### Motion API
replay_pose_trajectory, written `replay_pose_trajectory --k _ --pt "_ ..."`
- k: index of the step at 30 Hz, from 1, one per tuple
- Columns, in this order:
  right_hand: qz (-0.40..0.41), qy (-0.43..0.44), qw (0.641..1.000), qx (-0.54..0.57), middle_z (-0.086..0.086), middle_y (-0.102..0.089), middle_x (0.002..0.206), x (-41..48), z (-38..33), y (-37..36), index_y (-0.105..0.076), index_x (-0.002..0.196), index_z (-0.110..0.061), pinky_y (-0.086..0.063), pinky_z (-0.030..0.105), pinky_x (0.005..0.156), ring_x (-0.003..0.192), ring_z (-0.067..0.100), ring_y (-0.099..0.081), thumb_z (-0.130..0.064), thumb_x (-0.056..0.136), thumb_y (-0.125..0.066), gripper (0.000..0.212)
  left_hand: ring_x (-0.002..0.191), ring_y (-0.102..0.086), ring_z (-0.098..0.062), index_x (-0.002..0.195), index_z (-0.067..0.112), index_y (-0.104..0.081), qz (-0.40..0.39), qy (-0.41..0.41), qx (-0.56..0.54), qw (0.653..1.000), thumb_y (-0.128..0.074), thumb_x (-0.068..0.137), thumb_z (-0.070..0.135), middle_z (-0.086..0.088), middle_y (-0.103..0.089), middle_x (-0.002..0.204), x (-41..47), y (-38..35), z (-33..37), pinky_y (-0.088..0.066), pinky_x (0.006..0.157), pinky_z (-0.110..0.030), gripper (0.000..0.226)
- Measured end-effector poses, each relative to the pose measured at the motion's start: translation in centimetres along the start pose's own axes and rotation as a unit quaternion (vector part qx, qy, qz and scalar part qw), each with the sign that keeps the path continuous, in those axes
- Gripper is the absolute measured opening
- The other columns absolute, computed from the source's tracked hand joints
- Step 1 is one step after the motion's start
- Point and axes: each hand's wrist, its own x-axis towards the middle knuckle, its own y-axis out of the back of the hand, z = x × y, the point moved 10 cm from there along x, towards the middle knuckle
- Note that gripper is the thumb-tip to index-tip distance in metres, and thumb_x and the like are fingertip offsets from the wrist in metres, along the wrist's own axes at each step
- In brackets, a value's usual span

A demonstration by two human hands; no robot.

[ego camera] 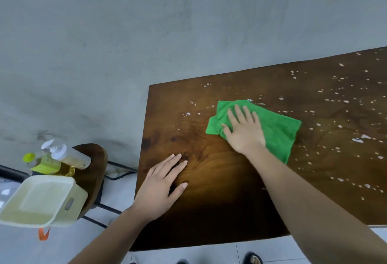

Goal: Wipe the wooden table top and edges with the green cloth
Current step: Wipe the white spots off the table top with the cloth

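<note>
The right hand (244,131) lies flat, fingers spread, pressing the green cloth (272,129) against the wooden worktop (209,180) near its far left part; the palm is open, with no closed grip on the fabric. The left hand (162,184) rests open and bare on the wood, bracing near the left edge.

The likely risk is smearing: white droplets (343,101) speckle the right half, and a flat push could drag them into streaks instead of lifting them. With only palm pressure, the cloth may bunch or slip free. The edges look untouched, though the near rim is too dark to judge.

The cloth is a soft, napped, rumpled rectangle. The worktop is glossy, dark-stained timber with swirling grain and knots.
</note>
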Motion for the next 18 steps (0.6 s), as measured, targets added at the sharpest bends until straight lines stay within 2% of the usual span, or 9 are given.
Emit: replay_pose_trajectory --k 4,10,15,18 --pt "-0.016 0.079 0.997 0.002 0.0 0.012 0.183 0.8 -9.3 -1.2 0.006 0.175 -0.032 0.003 0.054 0.136 0.17 0.028 0.013 -0.068 0.108 0.003 0.076 0.168 0.0 0.005 0.172 0.049 -0.03 -0.022 -0.057 -0.008 0.998 -0.034 0.112 0.072 0.027 -0.013 0.182 0.9 0.3 -0.6 -0.011 0.135 -0.035 0.065" --pt "-0.021 0.135 0.991 -0.013 -0.001 0.009 0.184 3.0 -17.4 -2.3 0.004 0.175 -0.034 0.004 0.054 0.136 0.17 0.026 0.012 -0.069 0.109 -0.003 0.075 0.17 -0.009 -0.003 0.171 0.046 -0.034 -0.03 -0.146 0.008 0.989 -0.042 0.113 0.067 0.02 -0.023 0.182 3.7 1.4 -3.7 -0.015 0.134 -0.034 0.062" --pt "-0.012 0.14 0.99 0.019 -0.007 0.0 0.184 4.0 -17.8 -2.2 -0.008 0.175 -0.039 0.003 0.049 0.137 0.17 0.018 0.006 -0.072 0.109 -0.009 0.074 0.168 -0.024 -0.012 0.171 0.039 -0.039 -0.035 -0.208 0.001 0.978 -0.045 0.114 0.063 0.011 -0.033 0.178 6.7 1.7 -3.9 -0.025 0.135 -0.041 0.062" --pt "-0.003 0.099 0.994 0.038 -0.008 -0.001 0.184 5.2 -14.1 -1.7 -0.011 0.175 -0.041 0.003 0.045 0.137 0.17 0.015 0.005 -0.076 0.108 -0.011 0.076 0.17 -0.014 -0.008 0.172 0.042 -0.034 -0.051 -0.234 0.004 0.971 -0.043 0.114 0.064 0.012 -0.025 0.182 8.2 1.5 -2.9 -0.014 0.136 -0.035 0.063"
